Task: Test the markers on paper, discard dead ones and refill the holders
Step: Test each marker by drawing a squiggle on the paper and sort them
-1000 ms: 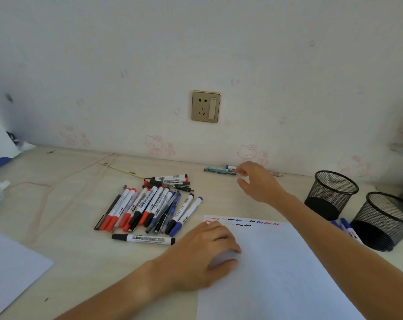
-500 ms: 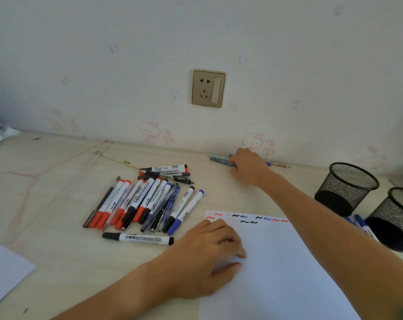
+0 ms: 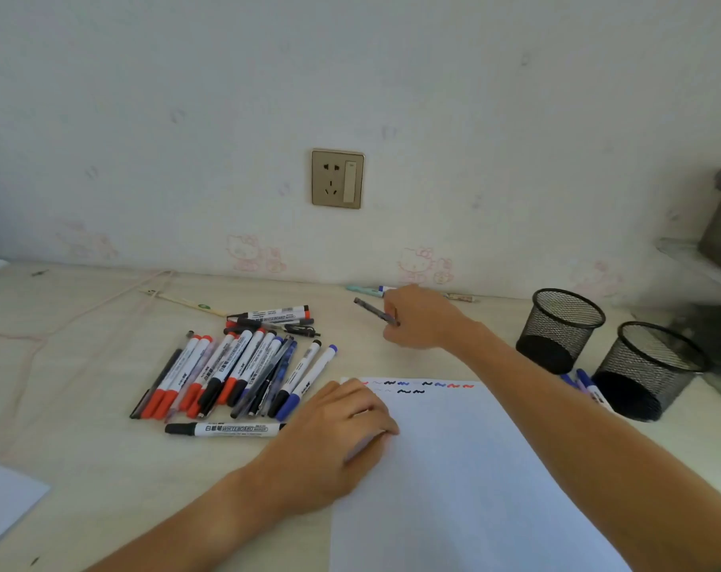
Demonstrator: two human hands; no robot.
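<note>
Your right hand [image 3: 422, 319] pinched a dark pen [image 3: 375, 311] just above the desk [image 3: 82, 447], near its back edge by the wall, bare surface beneath it. Your left hand [image 3: 329, 439] pressed flat on the paper's [image 3: 474, 489] left edge. The marker pile [image 3: 235, 365] lay left of the paper; two mesh holders [image 3: 561, 328] stood toward the right edge, blue markers [image 3: 589, 386] between them.

Desk [image 3: 82, 468]: markers [image 3: 226, 365], paper [image 3: 453, 468], holders [image 3: 561, 328].

Soft daylight; mild blur (edges bowed)
</note>
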